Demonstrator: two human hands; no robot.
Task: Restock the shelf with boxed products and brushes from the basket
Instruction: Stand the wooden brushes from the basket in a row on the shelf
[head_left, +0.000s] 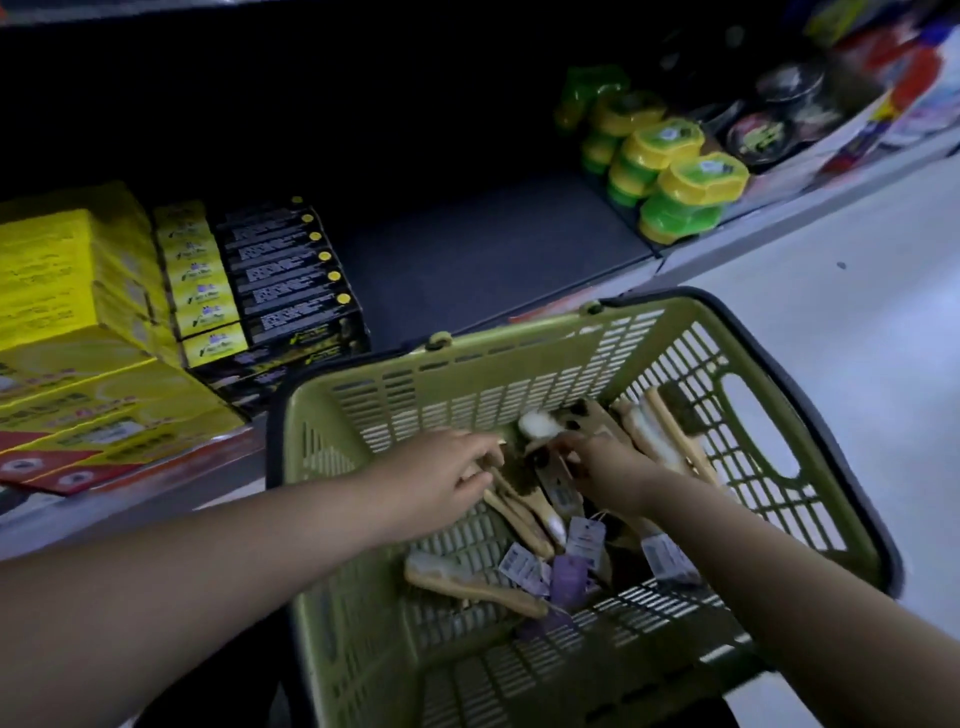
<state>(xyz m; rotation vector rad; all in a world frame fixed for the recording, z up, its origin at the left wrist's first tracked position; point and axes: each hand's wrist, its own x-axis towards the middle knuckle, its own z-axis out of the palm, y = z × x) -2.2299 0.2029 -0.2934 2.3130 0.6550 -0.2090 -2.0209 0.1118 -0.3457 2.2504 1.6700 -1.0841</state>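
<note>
Reaching forward, left hand (445, 480) near right hand (609, 464).

No legible text, print on the black boxes (291, 280) blurred, brush tags (585, 535) unreadable, yellow boxes (52, 270) likewise

Little light is given to the scene. Beyond the left hand (447, 480) and the right hand (610, 467), a dark shelf (493, 244) is seen, its recess lost in shadow. Further beyond the right hand, stacked green-and-yellow tubs (675, 176) and dark round tins (753, 135) are set on it. To that hand's right, a pale floor (857, 338) is marked by one small dark speck (841, 265).
</note>
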